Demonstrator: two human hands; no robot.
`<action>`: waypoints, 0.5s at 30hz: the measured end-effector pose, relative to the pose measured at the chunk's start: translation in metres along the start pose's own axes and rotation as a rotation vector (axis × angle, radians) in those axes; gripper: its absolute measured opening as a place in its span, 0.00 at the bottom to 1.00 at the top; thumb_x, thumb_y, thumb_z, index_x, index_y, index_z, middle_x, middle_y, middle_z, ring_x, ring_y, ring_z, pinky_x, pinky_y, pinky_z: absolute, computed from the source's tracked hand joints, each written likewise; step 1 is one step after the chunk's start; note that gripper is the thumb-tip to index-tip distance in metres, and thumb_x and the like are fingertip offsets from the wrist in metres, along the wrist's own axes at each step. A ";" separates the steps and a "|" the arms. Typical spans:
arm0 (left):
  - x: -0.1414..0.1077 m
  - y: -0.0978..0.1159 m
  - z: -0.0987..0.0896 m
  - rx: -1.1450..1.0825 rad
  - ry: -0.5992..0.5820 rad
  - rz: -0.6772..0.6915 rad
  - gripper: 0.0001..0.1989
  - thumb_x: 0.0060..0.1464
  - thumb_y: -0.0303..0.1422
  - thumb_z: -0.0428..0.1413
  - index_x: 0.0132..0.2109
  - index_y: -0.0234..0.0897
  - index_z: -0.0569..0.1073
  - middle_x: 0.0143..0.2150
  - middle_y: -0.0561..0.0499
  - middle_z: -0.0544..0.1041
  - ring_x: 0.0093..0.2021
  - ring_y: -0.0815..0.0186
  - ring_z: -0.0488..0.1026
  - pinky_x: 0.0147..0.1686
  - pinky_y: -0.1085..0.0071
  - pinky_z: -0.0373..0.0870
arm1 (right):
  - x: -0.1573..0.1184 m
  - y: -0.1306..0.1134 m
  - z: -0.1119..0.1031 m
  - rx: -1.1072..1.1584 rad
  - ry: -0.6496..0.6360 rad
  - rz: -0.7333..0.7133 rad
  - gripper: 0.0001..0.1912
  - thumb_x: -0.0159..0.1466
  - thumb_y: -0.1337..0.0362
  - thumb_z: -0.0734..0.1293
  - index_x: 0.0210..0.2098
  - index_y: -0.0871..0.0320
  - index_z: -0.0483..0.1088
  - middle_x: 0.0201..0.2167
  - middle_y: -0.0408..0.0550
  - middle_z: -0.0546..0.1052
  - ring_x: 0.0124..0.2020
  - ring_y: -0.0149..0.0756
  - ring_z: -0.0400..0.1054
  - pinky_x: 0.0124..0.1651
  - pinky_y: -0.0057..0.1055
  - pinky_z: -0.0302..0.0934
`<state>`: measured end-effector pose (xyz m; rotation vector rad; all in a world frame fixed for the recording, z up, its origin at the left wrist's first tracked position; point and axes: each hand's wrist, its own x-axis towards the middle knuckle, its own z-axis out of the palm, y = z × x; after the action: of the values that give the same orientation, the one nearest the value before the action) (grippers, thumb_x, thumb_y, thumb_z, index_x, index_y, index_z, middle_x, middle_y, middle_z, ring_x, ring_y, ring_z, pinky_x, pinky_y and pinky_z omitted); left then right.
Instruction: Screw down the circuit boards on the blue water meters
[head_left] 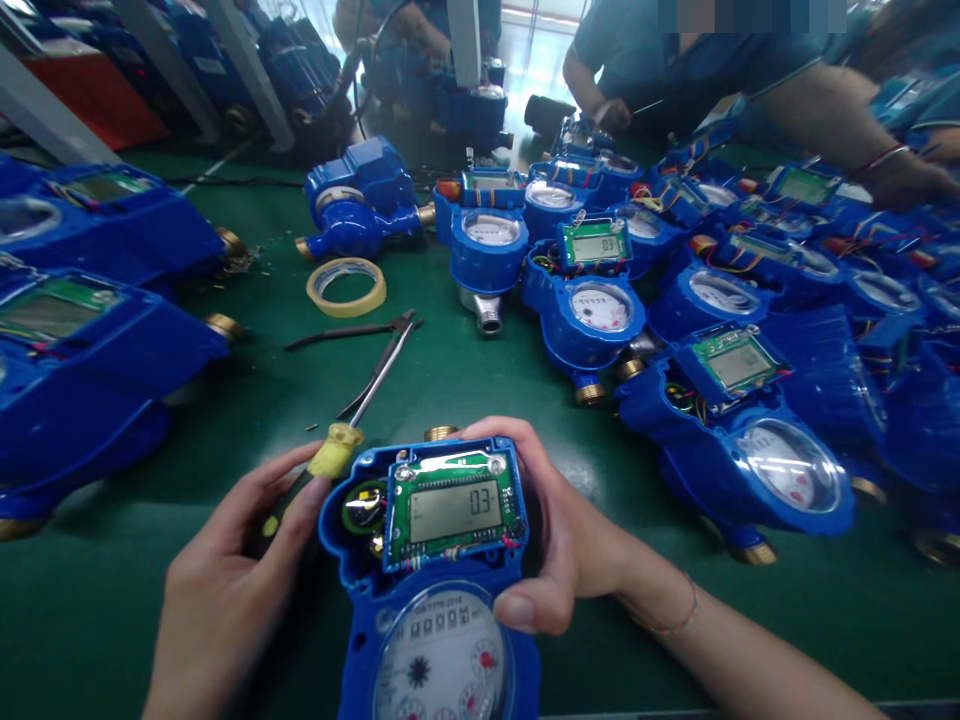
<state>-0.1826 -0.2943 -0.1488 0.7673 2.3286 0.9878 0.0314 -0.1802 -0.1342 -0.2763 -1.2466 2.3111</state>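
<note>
My right hand (559,540) grips a blue water meter (431,590) by its right side, thumb on the front and fingers behind. The meter's top compartment lies uncovered, showing a green circuit board (397,530) with a display reading 0.3. Below it is a round dial with number wheels and red pointers. My left hand (232,560) is closed around the yellow and black handle of a screwdriver (334,452), whose shaft points away toward the pliers. The left fingers are close beside the meter's left edge; I cannot tell whether they touch it.
Dark-handled pliers (375,335) lie beyond the screwdriver, near a roll of yellow tape (346,288). Several open blue meters (592,310) crowd the right side of the green table (285,400). More meters (97,330) stand at left. Co-workers' arms (825,115) reach in at the back right.
</note>
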 end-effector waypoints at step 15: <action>0.008 -0.006 -0.001 -0.051 -0.076 0.021 0.29 0.45 0.56 0.55 0.52 0.52 0.72 0.54 0.54 0.76 0.56 0.55 0.71 0.56 0.59 0.67 | -0.002 0.000 0.007 0.007 0.023 0.000 0.45 0.46 0.66 0.77 0.56 0.55 0.52 0.54 0.55 0.66 0.55 0.51 0.64 0.58 0.48 0.55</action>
<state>-0.1914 -0.2933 -0.1546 0.7965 2.2263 1.0051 0.0302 -0.1863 -0.1302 -0.2991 -1.2278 2.3051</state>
